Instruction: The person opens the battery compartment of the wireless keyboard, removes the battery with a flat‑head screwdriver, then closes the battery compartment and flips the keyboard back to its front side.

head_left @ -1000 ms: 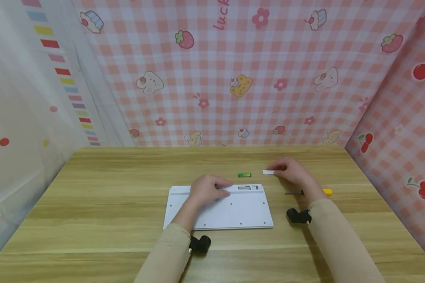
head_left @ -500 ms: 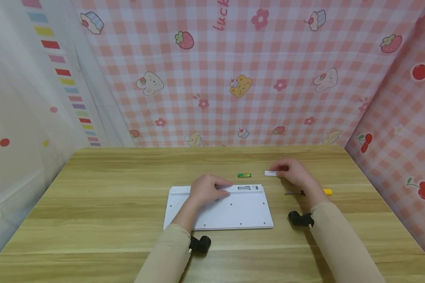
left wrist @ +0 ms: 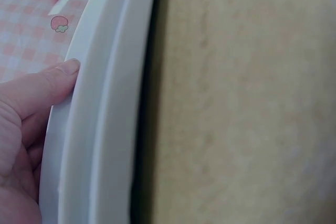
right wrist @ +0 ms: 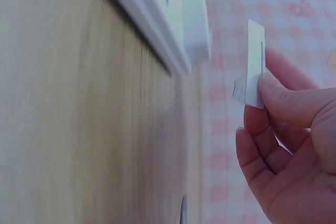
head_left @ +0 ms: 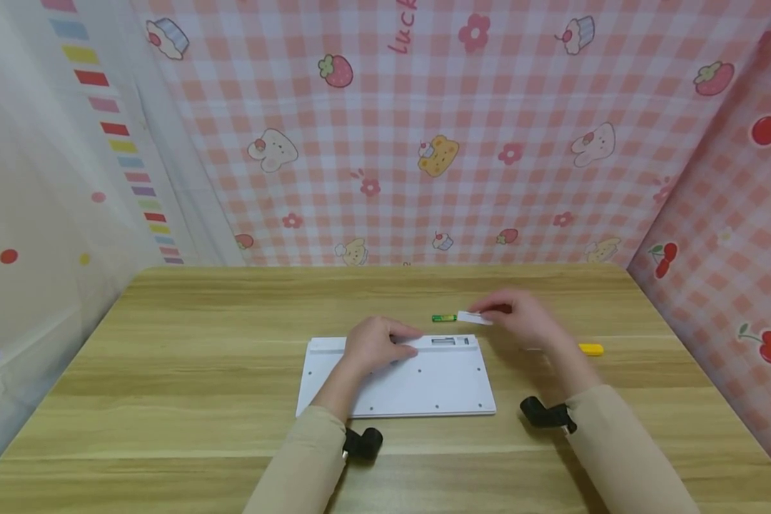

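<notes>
A white keyboard (head_left: 450,389) lies face down, its battery compartment (head_left: 443,341) uncovered at the far right. My left hand (head_left: 374,343) grips the raised far edge. In the left wrist view the thumb (left wrist: 55,80) presses on that ridge while the other fingers go behind it. Thumb and fingers of my right hand (head_left: 520,314) pinch a small white battery cover (right wrist: 255,64), held above the table beyond the keyboard's far right corner. A thin clear tab sticks out from the cover's side. Just left of the cover in the head view is a green battery (head_left: 444,318).
A screwdriver with a yellow handle (head_left: 591,350) lies right of the keyboard, partly hidden under my right forearm. The wooden table (head_left: 186,357) ends at a pink checked curtain (head_left: 411,200) behind, with more curtains at both sides.
My right hand first shifted slightly right with the battery cover, then moved left toward the battery, and the cover tilted. The left hand and keyboard have stayed put.
</notes>
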`<state>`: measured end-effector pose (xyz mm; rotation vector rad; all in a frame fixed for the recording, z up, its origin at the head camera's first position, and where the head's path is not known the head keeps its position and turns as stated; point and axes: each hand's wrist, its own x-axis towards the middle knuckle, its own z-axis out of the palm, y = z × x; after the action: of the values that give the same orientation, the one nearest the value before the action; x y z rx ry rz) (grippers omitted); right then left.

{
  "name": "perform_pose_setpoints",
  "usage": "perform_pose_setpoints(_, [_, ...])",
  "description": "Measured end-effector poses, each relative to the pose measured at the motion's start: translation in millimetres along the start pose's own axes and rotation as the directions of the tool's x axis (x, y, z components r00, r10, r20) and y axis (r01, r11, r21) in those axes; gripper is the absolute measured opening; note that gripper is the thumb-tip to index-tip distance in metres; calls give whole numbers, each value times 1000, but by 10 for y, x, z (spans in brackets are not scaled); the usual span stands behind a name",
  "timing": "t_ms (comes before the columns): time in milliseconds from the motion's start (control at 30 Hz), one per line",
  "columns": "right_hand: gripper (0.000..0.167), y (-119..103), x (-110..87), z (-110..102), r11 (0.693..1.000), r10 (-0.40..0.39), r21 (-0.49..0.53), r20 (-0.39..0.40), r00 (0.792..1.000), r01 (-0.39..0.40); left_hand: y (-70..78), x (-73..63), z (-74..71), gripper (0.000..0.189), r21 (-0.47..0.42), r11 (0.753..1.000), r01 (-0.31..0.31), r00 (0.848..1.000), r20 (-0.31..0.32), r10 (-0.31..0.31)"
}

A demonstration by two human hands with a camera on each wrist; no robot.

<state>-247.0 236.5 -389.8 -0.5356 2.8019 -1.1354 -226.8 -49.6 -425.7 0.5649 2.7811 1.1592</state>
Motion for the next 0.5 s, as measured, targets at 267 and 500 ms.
perform_pose_setpoints(267, [20, -154, 6, 196, 991, -137, 21, 59, 989, 135, -3, -1, 2, 27, 15, 1000, -14, 1000, -4, 14])
perform_pose_setpoints(500, [21, -204, 25, 291, 990, -141, -10, 105, 984, 143, -4, -4, 4, 27, 18, 1000, -15, 1000, -7, 15])
